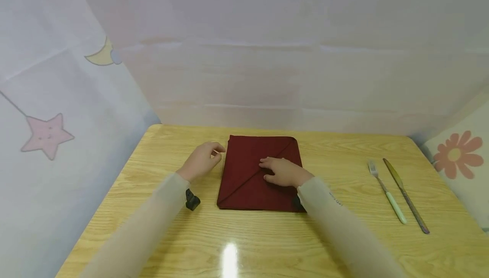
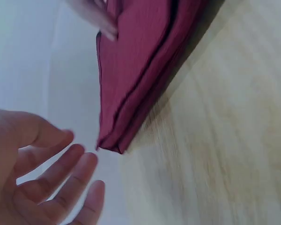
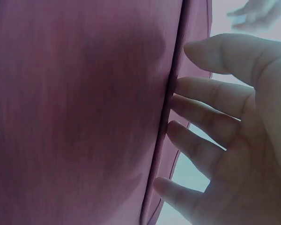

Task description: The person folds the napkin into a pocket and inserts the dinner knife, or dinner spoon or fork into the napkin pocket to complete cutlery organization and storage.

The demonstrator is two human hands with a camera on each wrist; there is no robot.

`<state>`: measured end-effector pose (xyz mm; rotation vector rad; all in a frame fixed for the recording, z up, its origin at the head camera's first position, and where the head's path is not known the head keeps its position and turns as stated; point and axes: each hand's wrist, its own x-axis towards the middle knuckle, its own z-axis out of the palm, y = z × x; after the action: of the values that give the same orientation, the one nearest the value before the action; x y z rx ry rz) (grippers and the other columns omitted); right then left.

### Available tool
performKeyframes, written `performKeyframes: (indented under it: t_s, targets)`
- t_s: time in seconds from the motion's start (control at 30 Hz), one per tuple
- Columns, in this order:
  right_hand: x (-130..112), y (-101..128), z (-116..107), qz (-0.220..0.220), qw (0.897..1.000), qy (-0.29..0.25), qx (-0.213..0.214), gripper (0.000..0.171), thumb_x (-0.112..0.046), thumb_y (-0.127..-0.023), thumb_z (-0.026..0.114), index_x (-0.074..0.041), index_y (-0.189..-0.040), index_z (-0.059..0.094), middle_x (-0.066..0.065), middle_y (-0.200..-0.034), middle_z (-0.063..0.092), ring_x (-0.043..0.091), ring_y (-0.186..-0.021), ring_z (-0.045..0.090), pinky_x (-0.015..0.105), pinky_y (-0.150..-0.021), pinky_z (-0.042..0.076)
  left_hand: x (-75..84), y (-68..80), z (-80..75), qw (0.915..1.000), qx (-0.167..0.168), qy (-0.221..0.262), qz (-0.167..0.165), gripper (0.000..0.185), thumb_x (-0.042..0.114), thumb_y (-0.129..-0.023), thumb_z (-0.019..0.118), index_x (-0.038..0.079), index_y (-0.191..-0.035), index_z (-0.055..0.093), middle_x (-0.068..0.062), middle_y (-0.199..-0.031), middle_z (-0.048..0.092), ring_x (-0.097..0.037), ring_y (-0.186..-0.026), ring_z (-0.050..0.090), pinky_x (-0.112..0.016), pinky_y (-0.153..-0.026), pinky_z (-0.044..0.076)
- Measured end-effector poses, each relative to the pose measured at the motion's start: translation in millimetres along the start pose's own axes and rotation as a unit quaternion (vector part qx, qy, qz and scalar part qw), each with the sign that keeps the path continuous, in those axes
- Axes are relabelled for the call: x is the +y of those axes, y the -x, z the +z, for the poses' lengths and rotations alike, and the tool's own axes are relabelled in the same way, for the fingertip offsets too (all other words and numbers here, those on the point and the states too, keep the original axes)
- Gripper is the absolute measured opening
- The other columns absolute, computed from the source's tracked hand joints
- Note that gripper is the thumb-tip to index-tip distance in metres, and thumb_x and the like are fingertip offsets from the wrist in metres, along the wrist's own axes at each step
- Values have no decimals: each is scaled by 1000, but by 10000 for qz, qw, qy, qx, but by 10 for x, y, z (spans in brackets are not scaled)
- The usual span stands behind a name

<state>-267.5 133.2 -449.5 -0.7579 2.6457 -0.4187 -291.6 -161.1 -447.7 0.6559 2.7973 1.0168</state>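
A dark red folded napkin point(image 1: 254, 172) lies on the wooden table point(image 1: 267, 240), with a diagonal fold running across it. My right hand point(image 1: 280, 171) lies flat on the napkin's middle, its straight fingers point(image 3: 201, 122) pressing along the fold edge of the napkin point(image 3: 84, 112). Just off the napkin's far left corner, my left hand point(image 1: 202, 159) hovers with fingers relaxed and holds nothing. In the left wrist view the left hand point(image 2: 51, 183) is spread open beside the napkin point(image 2: 136, 70) corner without touching it.
A fork point(image 1: 386, 191) with a pale handle and a knife point(image 1: 406, 195) lie side by side on the table's right part. A small black clip-like object point(image 1: 192, 200) sits by my left forearm. Pale curtain walls close in the table on three sides.
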Motion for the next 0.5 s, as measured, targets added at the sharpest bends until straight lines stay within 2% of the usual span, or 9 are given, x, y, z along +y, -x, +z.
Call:
performKeyframes:
  t_s: [0.17, 0.27, 0.33, 0.4, 0.5]
  targets:
    - [-266, -15, 177, -319, 9993, 2, 169, 44, -21, -104, 59, -3, -144, 55, 13, -155, 45, 28, -141, 46, 46, -115, 37, -188, -149, 6, 9975, 291, 537, -343, 40, 14, -105, 48, -2, -141, 54, -21, -139, 57, -38, -121, 58, -52, -97, 51]
    - [-429, -8, 264, -395, 9988, -96, 265, 43, -21, -103, 60, -2, -142, 57, 14, -150, 48, 26, -135, 52, 40, -110, 44, -256, -244, 31, 9951, 200, 761, -602, 43, 16, -106, 48, -3, -145, 49, -22, -142, 54, -38, -126, 56, -52, -100, 49]
    - [-539, 0, 308, -397, 9986, -147, 329, 43, -21, -103, 60, -1, -141, 58, 13, -148, 50, 24, -132, 55, 39, -108, 46, -273, -317, 53, 9913, 44, 1081, -755, 45, 17, -107, 47, -4, -147, 46, -24, -143, 52, -39, -128, 55, -51, -102, 49]
    - [-648, 5, 349, -412, 9982, -162, 396, 43, -22, -103, 61, -1, -140, 58, 13, -145, 52, 23, -130, 56, 37, -107, 47, -282, -393, 79, 9835, -164, 1554, -907, 47, 18, -109, 44, -5, -150, 41, -25, -147, 49, -39, -131, 52, -50, -104, 48]
    - [-795, 7, 419, -332, 9979, -160, 535, 45, -23, -102, 62, 0, -139, 59, 14, -142, 54, 23, -127, 57, 36, -105, 48, -282, -499, 124, 9637, -459, 2370, -1144, 50, 19, -111, 40, -6, -154, 33, -27, -153, 41, -40, -136, 48, -48, -106, 47]
